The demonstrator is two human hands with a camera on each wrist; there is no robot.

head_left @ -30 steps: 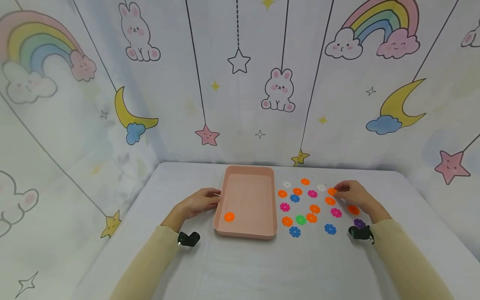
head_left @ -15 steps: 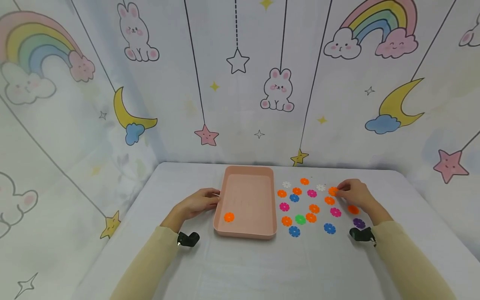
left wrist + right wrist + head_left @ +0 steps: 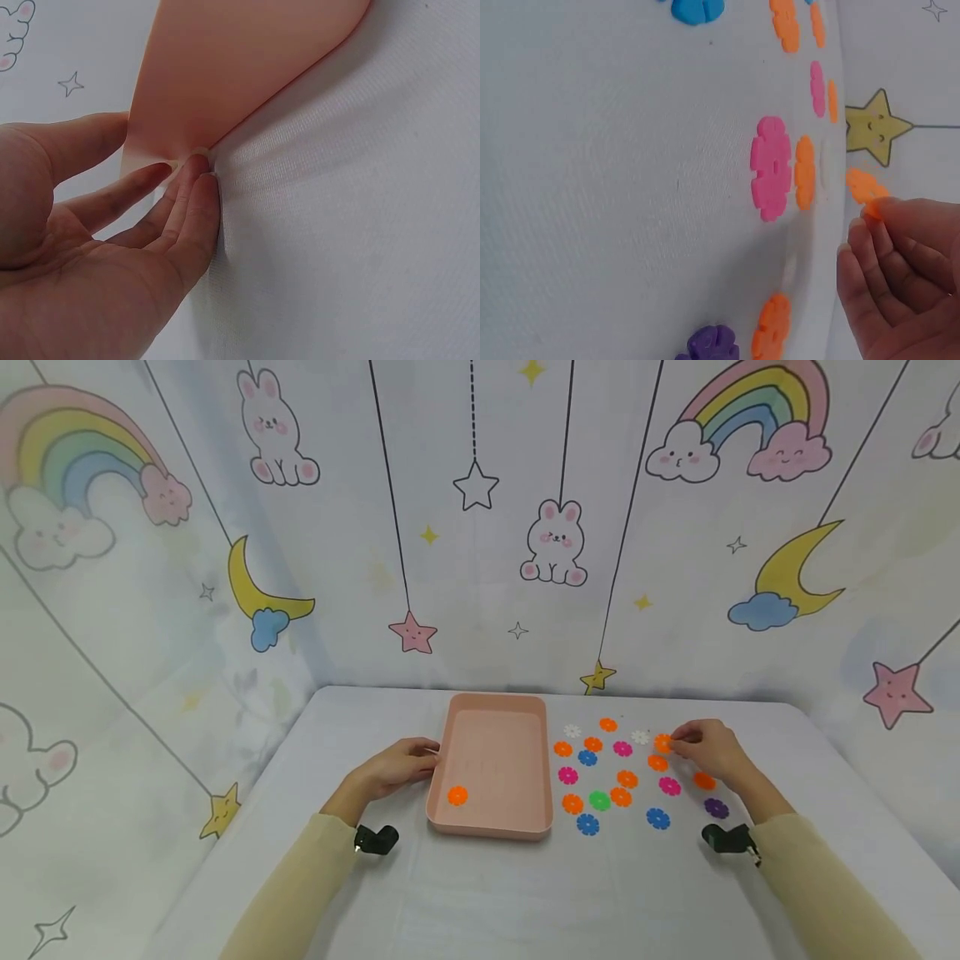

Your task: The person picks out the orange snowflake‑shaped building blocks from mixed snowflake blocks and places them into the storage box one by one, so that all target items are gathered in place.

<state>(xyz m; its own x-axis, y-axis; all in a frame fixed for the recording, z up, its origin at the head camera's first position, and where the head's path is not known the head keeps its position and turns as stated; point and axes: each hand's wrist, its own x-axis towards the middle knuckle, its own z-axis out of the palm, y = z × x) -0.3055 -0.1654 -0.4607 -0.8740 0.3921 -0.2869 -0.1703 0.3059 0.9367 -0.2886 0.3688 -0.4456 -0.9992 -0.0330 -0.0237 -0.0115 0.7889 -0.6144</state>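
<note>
My right hand (image 3: 708, 745) pinches an orange flower-shaped disc (image 3: 662, 743) between thumb and fingertips. In the right wrist view that disc (image 3: 864, 184) is held up off the table, with the other fingers lying close together below it. My left hand (image 3: 397, 765) is at the left side of a shallow pink tray (image 3: 491, 752). The left wrist view has its fingertips (image 3: 196, 161) against the tray's outer wall (image 3: 217, 67) and the thumb at the rim. One orange disc (image 3: 457, 796) lies inside the tray, near its front left corner.
Several notched discs lie scattered right of the tray, among them a green disc (image 3: 599, 800), a blue disc (image 3: 658, 818), a pink disc (image 3: 670, 786), a purple disc (image 3: 716, 808) and a white disc (image 3: 572, 731). A patterned cloth backdrop (image 3: 480, 568) rises behind the white table (image 3: 510, 902).
The right hand, pinching the orange disc, shifts slightly right and then a little back left. The left hand and the tray stay in place.
</note>
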